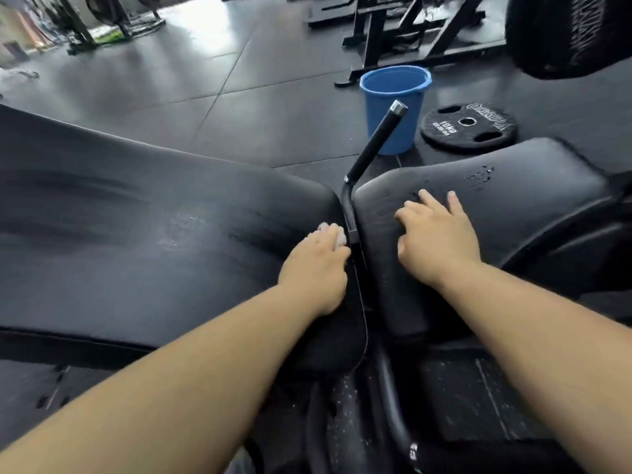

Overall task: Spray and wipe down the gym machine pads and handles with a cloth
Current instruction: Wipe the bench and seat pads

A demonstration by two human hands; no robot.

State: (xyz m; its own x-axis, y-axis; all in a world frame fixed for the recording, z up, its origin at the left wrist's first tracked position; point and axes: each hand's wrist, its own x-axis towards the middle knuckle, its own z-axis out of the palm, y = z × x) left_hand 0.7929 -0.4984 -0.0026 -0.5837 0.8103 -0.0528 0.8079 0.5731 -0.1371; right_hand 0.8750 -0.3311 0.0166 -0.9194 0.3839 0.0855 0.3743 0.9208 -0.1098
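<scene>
Only "10KG" reads on the weight plate (468, 129), upside down; its brand lettering is too blurred. Left hand (316, 265) clenches a white cloth (338, 233), mostly hidden under the fingers, at the long pad's (136, 234) right edge beside the handle (376, 142). Right hand (439, 239) lies flat, fingers spread, on the droplet-spotted seat pad (519, 186). Blue bucket (393, 111) stands behind.
</scene>
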